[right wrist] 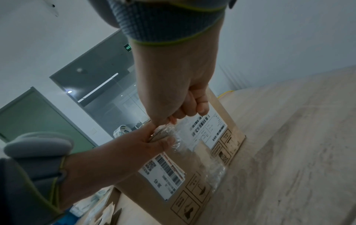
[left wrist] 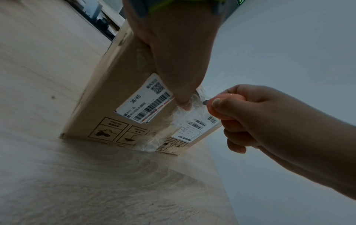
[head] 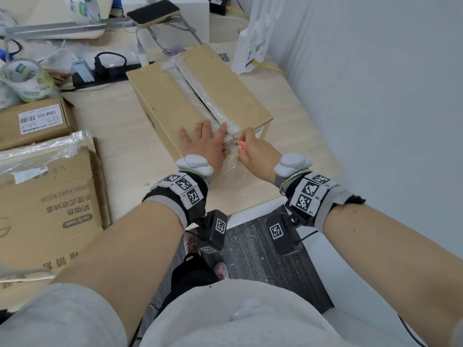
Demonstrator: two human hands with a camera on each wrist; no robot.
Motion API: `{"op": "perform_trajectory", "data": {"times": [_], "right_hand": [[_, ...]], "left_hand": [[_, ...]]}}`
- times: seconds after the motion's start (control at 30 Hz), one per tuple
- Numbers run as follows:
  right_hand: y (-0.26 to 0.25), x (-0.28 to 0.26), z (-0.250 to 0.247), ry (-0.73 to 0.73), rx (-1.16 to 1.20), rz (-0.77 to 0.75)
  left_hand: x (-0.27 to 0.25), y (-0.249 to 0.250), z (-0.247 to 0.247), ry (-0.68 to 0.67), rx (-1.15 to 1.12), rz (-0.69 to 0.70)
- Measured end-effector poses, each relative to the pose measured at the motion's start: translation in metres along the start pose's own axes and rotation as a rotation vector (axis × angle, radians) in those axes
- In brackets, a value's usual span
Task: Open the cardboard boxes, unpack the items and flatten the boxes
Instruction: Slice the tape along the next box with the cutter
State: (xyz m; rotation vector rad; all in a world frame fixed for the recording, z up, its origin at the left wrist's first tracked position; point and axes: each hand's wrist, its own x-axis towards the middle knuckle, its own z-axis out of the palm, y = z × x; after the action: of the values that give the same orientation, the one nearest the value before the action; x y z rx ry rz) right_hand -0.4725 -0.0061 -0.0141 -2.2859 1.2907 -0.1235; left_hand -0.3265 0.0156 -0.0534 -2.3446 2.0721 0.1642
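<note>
Wood-grain desk [head: 140, 156] by wall carries the taped cardboard box [head: 200, 96], my left hand [head: 205, 144] pressing flat near its seam w/ thumb over the edge, right hand [head: 253, 151] fisted on pink cutter [left wrist: 219, 106] at tape [left wrist: 194, 106]; risk: blade slips toward thumb.

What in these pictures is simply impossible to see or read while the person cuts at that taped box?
- Inside of the cardboard box: flaps closed, tape along the seam, every view.
- Small pink cutter: mostly wrapped by the right hand; only its tip shows.
- Fine print on the shipping label: too small and blurred; only "38/45" reads.
- Flattened box: cut off by the head view's left edge.
</note>
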Motion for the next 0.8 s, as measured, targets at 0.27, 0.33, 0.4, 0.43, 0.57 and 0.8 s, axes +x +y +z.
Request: {"op": "perform_trajectory", "data": {"times": [0.27, 0.33, 0.4, 0.43, 0.57, 0.8], "right_hand": [[0.003, -0.006, -0.003, 0.051, 0.048, 0.021], [0.006, -0.009, -0.007, 0.108, 0.056, 0.038], [0.011, -0.013, -0.010, 0.180, 0.055, 0.062], [0.013, -0.017, -0.010, 0.226, 0.058, 0.080], [0.013, -0.019, -0.008, 0.285, 0.048, 0.085], [-0.001, -0.007, 0.003, 0.369, 0.122, 0.140]], "left_hand": [[0.002, -0.001, -0.009, -0.007, 0.038, 0.017], [0.002, -0.004, -0.011, 0.008, 0.090, 0.053], [0.003, -0.004, -0.014, 0.027, 0.105, 0.095], [0.006, -0.003, -0.017, 0.023, 0.104, 0.128], [0.014, -0.007, -0.022, -0.021, 0.075, 0.203], [0.035, -0.010, -0.028, -0.072, 0.147, 0.295]]}}
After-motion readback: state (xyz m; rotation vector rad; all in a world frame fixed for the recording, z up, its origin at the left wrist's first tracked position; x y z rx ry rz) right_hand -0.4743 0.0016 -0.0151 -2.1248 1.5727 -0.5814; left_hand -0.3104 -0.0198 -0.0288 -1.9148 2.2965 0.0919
